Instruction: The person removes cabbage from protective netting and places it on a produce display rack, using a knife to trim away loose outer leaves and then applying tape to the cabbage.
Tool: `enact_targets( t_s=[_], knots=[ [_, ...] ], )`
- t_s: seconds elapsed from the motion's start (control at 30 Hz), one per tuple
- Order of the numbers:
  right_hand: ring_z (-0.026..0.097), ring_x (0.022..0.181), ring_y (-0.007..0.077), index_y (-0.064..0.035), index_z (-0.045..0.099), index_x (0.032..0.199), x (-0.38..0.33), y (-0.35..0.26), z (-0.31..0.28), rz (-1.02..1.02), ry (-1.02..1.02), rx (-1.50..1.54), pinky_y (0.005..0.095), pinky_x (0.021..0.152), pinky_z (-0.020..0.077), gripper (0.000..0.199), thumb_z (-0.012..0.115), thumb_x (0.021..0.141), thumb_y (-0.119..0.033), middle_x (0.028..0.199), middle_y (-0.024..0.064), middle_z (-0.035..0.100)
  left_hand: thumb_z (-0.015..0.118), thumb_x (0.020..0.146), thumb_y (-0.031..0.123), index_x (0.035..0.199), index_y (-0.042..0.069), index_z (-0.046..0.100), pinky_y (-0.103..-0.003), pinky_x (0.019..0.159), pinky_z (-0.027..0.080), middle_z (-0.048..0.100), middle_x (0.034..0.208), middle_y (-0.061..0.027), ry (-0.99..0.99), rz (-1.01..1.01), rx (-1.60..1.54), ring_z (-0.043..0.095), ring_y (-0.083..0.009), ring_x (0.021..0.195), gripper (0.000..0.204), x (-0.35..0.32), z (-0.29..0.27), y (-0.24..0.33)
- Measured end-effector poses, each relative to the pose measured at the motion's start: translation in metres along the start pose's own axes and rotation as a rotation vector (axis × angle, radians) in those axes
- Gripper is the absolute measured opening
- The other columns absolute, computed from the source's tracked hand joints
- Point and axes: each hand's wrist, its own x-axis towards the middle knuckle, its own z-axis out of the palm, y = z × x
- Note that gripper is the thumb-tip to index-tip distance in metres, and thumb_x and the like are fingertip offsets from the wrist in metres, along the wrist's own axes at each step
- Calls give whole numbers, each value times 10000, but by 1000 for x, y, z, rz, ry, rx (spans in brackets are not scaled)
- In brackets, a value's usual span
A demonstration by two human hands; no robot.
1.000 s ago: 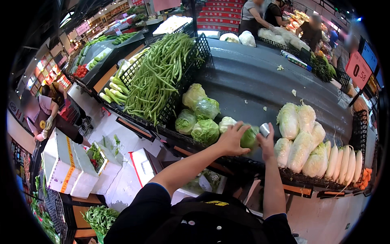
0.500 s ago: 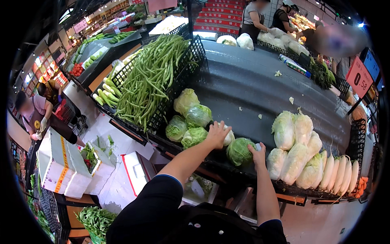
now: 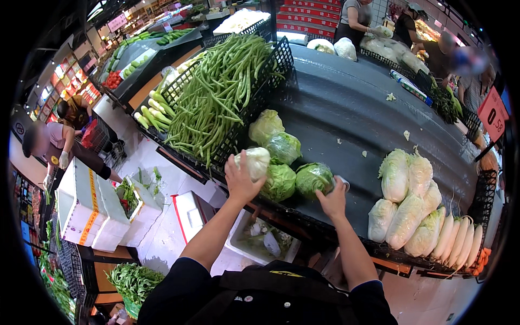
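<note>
My left hand (image 3: 242, 181) is curled round a pale lettuce head (image 3: 255, 162) at the left end of the row by the stand's front edge. My right hand (image 3: 332, 199) has its thumb against a film-wrapped green lettuce head (image 3: 314, 177). A small white thing, perhaps a roll (image 3: 343, 183), is at its fingers; its kind is unclear. Between the hands sits another green lettuce head (image 3: 279, 182), touching the wrapped one. Behind them are a pale green head (image 3: 266, 127) and a wrapped head (image 3: 284, 147).
A black crate (image 3: 283, 54) of green beans (image 3: 222, 92) borders the lettuces on the left. Napa cabbages (image 3: 407, 214) and white radishes (image 3: 457, 238) lie to the right. Below are a white bin (image 3: 234, 241) and foam boxes (image 3: 81, 208). Other people stand far left and at the back.
My left hand has moved left with the pale lettuce head, which now covers where a green head lay. The wrapped head under my right hand has shifted left against its neighbour. The view has shifted slightly.
</note>
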Motion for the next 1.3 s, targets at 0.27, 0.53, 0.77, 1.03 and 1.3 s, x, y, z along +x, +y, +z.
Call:
enact_targets(
  t_s=[0.27, 0.53, 0.77, 1.03, 1.3],
  knots=[
    [597, 935, 415, -129, 448, 1265, -11, 9, -40, 1, -168, -82, 479, 793, 474, 387, 515, 891, -204, 1069, 209, 607, 814, 632, 359, 1477, 140, 195, -536, 1025, 310, 197, 1460, -228, -105, 54, -172, 262, -417, 1331, 1070, -12, -4, -21],
    [620, 850, 389, -158, 420, 1298, -27, -119, 25, -646, -499, -61, 472, 678, 508, 492, 583, 840, -84, 1151, 181, 558, 781, 671, 270, 1461, 72, 222, -496, 1089, 266, 226, 1459, -247, 33, 40, -410, 259, -448, 1327, 988, -36, -13, -40],
    [633, 732, 293, -118, 443, 1287, -53, -121, 34, -507, -288, 7, 390, 623, 519, 601, 659, 741, 10, 1329, 163, 401, 725, 712, 201, 1394, 46, 354, -427, 1069, 319, 381, 1375, -239, -104, -129, -553, 369, -393, 1281, 791, -100, -37, -97],
    [637, 811, 276, -51, 640, 870, -182, -94, -27, -376, 65, -10, 345, 689, 525, 114, 664, 761, -74, 877, 94, 639, 681, 744, 95, 1334, 66, 476, -365, 917, 458, 523, 1260, -144, -459, -16, -704, 533, -273, 1138, 625, -138, -32, -138],
    [602, 837, 293, -66, 632, 866, -401, -70, -91, 256, 709, -449, 381, 714, 508, 153, 669, 718, -71, 849, 91, 624, 714, 732, 214, 1161, -7, 582, -417, 846, 499, 632, 1056, -199, -1065, 839, -274, 627, -347, 972, 501, -129, -7, -138]
  ],
)
